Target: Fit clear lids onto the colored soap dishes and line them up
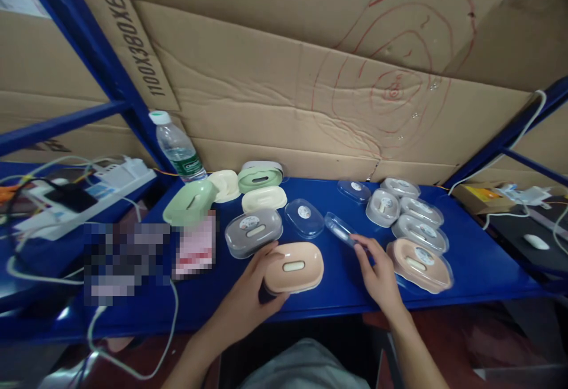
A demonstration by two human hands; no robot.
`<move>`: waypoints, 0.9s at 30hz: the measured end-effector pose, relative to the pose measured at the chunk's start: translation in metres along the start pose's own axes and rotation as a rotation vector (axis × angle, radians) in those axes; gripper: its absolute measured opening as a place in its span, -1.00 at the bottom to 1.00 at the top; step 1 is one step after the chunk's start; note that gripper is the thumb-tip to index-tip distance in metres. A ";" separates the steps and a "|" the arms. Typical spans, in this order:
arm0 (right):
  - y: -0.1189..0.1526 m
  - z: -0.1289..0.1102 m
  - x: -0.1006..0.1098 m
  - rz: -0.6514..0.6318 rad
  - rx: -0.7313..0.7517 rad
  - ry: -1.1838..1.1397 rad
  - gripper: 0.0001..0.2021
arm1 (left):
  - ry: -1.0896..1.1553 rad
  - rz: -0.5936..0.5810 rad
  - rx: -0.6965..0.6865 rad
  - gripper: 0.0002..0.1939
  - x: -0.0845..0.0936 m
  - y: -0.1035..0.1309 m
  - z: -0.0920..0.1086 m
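Note:
My left hand (261, 279) grips a peach oval soap box (306, 276) by its left side, near the front edge of the blue table. A pale slot shows in the middle of its top. To the right, my right hand (373, 262) pinches the edge of a clear plastic lid (338, 227), which is tilted up from the table. Another clear lid (305, 219) with a round sticker lies just left of it. A grey soap box (254, 232) under a clear lid sits behind my left hand. Close to my right wrist is a peach soap box (420, 263) with its lid.
Several clear lids (421, 232) lie at the right. Green (190, 203) and cream box parts (265, 200) stand at the back left, beside a water bottle (180, 146). A power strip (84, 200) with cables is at the far left; cardboard (266, 70) walls the back.

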State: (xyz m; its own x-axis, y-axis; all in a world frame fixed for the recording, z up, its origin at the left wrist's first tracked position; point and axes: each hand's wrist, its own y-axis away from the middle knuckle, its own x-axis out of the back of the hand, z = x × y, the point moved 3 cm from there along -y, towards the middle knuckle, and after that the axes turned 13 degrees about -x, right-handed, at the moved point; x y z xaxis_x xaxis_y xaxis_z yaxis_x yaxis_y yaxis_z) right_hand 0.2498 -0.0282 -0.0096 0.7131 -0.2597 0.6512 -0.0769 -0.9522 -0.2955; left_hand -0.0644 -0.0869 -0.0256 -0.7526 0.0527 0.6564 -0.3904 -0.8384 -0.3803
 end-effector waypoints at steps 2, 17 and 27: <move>0.002 0.004 0.007 0.045 -0.083 -0.100 -0.63 | 0.009 -0.016 0.001 -0.36 0.000 -0.001 0.000; -0.007 0.019 -0.005 -0.154 0.006 0.254 -0.37 | 0.011 0.027 0.034 -0.23 0.000 -0.001 -0.004; 0.025 -0.058 -0.027 -0.578 0.426 0.117 -0.36 | 0.115 0.004 0.078 0.00 -0.001 0.003 -0.011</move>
State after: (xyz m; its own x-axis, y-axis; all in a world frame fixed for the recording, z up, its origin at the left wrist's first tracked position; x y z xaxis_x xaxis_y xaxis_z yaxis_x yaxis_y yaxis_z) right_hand 0.1886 -0.0542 0.0058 0.4764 0.2277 0.8492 0.5844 -0.8037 -0.1124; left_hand -0.0702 -0.0836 -0.0344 -0.8114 0.1072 0.5746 -0.3481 -0.8783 -0.3277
